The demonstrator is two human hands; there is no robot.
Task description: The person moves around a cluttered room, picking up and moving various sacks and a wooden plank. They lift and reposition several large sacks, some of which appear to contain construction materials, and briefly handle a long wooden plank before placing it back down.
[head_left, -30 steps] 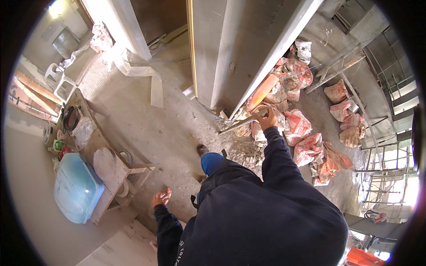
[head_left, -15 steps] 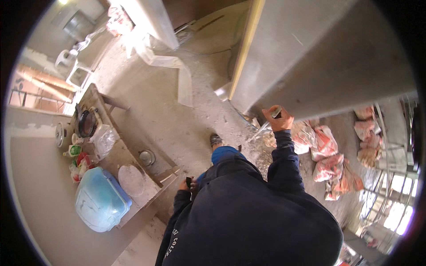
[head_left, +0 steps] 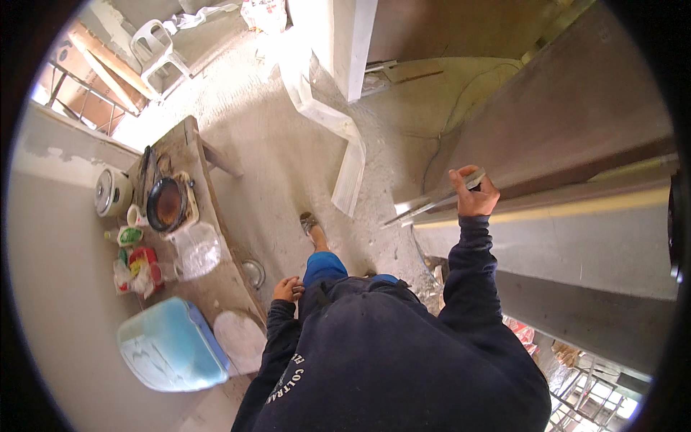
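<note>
My right hand (head_left: 475, 193) is closed around a long, thin grey tool (head_left: 432, 206), perhaps metal, seen nearly edge-on. The tool slants down to the left above the floor, beside the doorway wall edge. My left hand (head_left: 288, 289) hangs at my left hip, next to my blue shorts (head_left: 324, 268). Its fingers curl inward, and whatever they may hold is hidden. The nearest furniture to it is the wooden table (head_left: 232, 268) on the left.
On the table stand a black frying pan (head_left: 166, 204), a pot (head_left: 113, 192), a clear plastic bag (head_left: 197, 250) and a blue lidded bin (head_left: 171, 347). A pale bent strip (head_left: 348, 173) lies on the dusty floor ahead. A white plastic chair (head_left: 157, 50) is beyond; a wall (head_left: 576, 248) borders my right.
My view has moved forward and turned, bringing the wall edge to my right side. The tool in my right hand is now more level. A dark item earlier at my left hand is no longer visible.
</note>
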